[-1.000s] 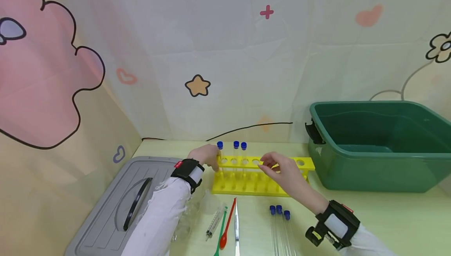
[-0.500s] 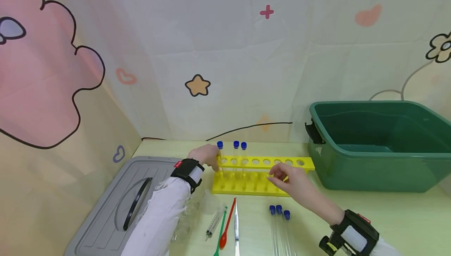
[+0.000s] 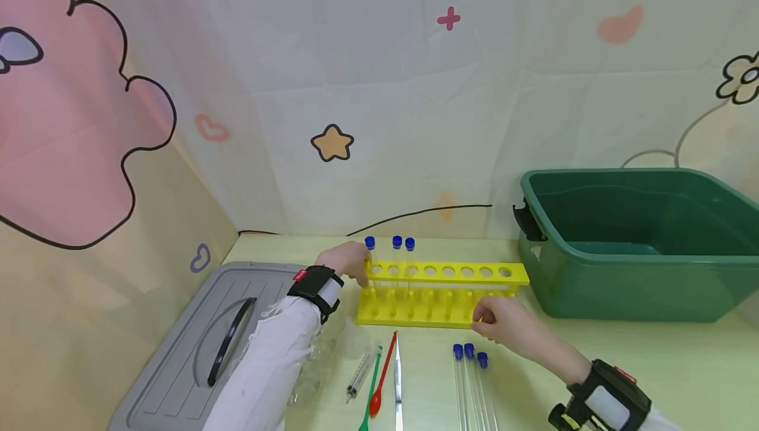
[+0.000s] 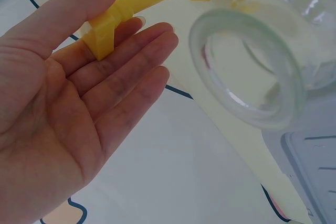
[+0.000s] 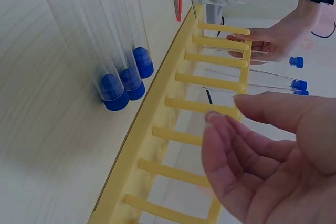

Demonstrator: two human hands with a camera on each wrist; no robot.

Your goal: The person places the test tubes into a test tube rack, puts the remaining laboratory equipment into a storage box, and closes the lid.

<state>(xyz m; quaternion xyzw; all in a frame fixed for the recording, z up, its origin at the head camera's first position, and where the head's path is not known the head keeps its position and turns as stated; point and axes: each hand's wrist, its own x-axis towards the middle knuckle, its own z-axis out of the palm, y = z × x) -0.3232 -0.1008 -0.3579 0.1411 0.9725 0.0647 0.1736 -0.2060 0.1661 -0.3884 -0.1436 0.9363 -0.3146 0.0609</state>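
My left hand (image 3: 346, 261) holds the left end of a yellow test tube rack (image 3: 415, 323). In the left wrist view its thumb lies over the rack's end, with fingers beneath. Three clear test tubes with blue caps (image 3: 396, 241) stand upright in the rack, toward its left side. My right hand (image 3: 510, 325) hovers at the rack's front right, fingers loosely curled, thumb and fingertips apart, nothing between them. Just in front of the rack, three more blue-capped test tubes (image 5: 137, 64) lie side by side on the table, close to my right hand.
A syringe (image 3: 360, 375), a green stick (image 3: 375, 378), a red spoon (image 3: 376, 404) and metal tweezers (image 3: 398, 378) lie in front of the rack. Glass flask (image 4: 289, 95) stands near my left forearm. A grey lid (image 3: 178, 365) lies left; a green bin (image 3: 622, 292) stands right.
My right hand has moved from over the rack's top holes down and to the right, toward the front of the rack. The left hand has stayed on the rack's end.
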